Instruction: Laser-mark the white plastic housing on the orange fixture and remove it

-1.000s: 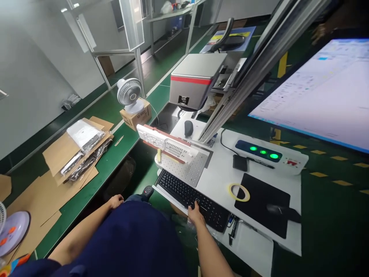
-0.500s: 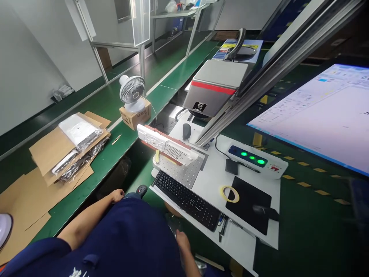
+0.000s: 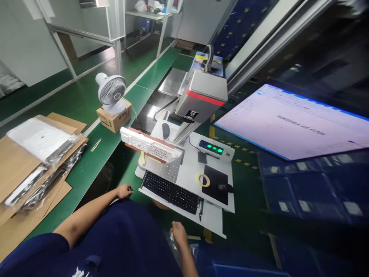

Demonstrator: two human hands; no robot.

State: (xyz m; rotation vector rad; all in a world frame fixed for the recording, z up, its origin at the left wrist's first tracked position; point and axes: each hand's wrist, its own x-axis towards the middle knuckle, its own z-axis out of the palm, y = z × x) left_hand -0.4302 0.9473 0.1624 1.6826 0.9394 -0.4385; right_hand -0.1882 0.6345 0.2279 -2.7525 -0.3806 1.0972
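Observation:
My left hand (image 3: 124,191) hovers by my lap, left of the keyboard tray, its fingers curled with nothing visible in them. Lower right of it, my right hand (image 3: 179,232) is held in a loose fist below the tray; I see no object in it. Clear plastic (image 3: 193,252) shows behind that wrist. Both hands are apart from the black keyboard (image 3: 170,192). Beyond it, a white slotted panel (image 3: 151,148) leans on edge in a reddish-brown holder above the perforated metal plate (image 3: 170,169), under a grey machine head with a red band (image 3: 203,96).
A monitor (image 3: 300,119) hangs at right. On the white table lie a tape roll (image 3: 203,180), a black mouse pad (image 3: 215,175) and a box with green lights (image 3: 215,148). At left, a fan (image 3: 112,92) stands on a carton, near cardboard and bagged white panels (image 3: 43,138).
The view has swung right, so the table and fan sit further left and more of the monitor shows. Both hands have come up and forward, away from my body.

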